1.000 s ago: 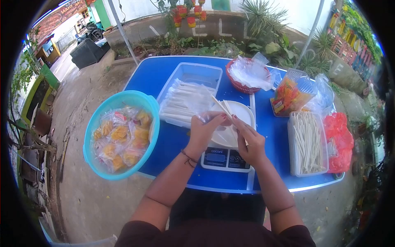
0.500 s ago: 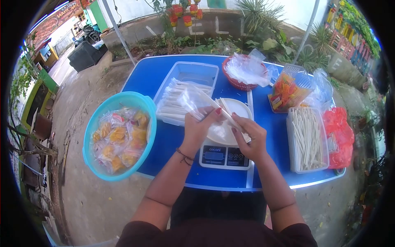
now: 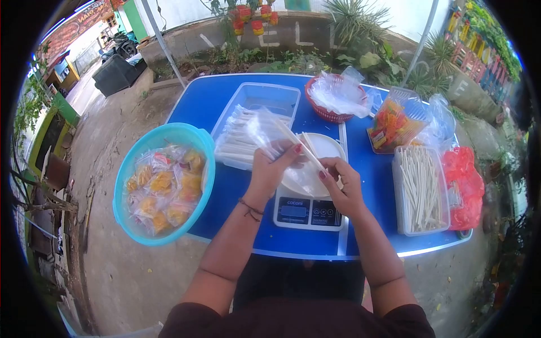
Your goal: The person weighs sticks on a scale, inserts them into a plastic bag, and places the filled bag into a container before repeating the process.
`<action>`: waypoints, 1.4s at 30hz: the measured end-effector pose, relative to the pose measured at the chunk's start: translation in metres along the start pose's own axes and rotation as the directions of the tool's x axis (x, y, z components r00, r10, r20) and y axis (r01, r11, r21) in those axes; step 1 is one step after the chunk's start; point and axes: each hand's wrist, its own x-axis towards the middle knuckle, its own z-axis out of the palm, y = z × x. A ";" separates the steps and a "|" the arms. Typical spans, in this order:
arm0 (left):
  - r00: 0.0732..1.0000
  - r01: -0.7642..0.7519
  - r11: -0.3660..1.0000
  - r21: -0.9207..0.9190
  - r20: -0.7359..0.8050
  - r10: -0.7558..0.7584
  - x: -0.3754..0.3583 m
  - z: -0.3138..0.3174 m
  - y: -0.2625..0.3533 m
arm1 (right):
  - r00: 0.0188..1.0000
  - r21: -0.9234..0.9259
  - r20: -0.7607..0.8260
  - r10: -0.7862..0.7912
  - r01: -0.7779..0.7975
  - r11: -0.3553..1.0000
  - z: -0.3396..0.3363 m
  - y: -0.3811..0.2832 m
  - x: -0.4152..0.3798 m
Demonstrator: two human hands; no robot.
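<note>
Over the kitchen scale (image 3: 309, 215) I hold a clear plastic bag (image 3: 264, 128) with thin pale sticks (image 3: 307, 149) lying slantwise in it. My left hand (image 3: 271, 172) is closed round the bag and the middle of the sticks. At their lower right end, my right hand (image 3: 345, 188) pinches with thumb and fingers. Part of the bag hangs loose between the hands. Behind them, a white plate (image 3: 333, 147) rests on the scale with a few sticks on it. Bagged stick bundles (image 3: 239, 141) fill the near part of a clear tub (image 3: 276, 94) at the back left.
A turquoise basin (image 3: 121, 214) of bagged orange snacks stands left. At the back, a red basket (image 3: 328, 115) holds plastic bags. To the right are a container of orange packets (image 3: 391, 121), a tub of loose sticks (image 3: 420, 191) and a red plastic bag (image 3: 465, 188) on the blue table (image 3: 225, 208).
My right hand has shifted slightly, its fingers curling more at the end of the sticks. The bag is tilted a little differently, with its loose part hanging lower over the plate.
</note>
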 end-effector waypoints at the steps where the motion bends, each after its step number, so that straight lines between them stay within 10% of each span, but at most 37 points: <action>1: 1.000 0.009 1.000 0.005 0.029 -0.009 0.000 0.001 -0.001 | 1.000 0.037 -0.006 0.005 -0.005 0.999 0.002 0.001 -0.001; 15: 0.999 -0.030 0.999 -0.017 0.041 0.031 0.000 -0.001 -0.006 | 0.988 0.208 -0.134 -0.080 0.107 0.972 0.011 0.002 -0.001; 30: 0.999 0.038 0.999 -0.013 -0.013 -0.039 -0.002 0.003 -0.003 | 0.831 -0.614 -0.048 -0.554 0.413 0.672 0.008 0.000 0.002; 38: 0.999 0.014 0.997 -0.076 0.047 -0.010 -0.002 0.004 0.002 | 0.983 0.045 -0.138 -0.123 0.131 0.990 0.006 0.009 -0.001; 42: 0.997 0.043 0.992 -0.122 0.076 -0.034 -0.001 0.005 0.002 | 0.988 0.446 -0.009 0.154 -0.134 0.885 0.003 0.000 -0.001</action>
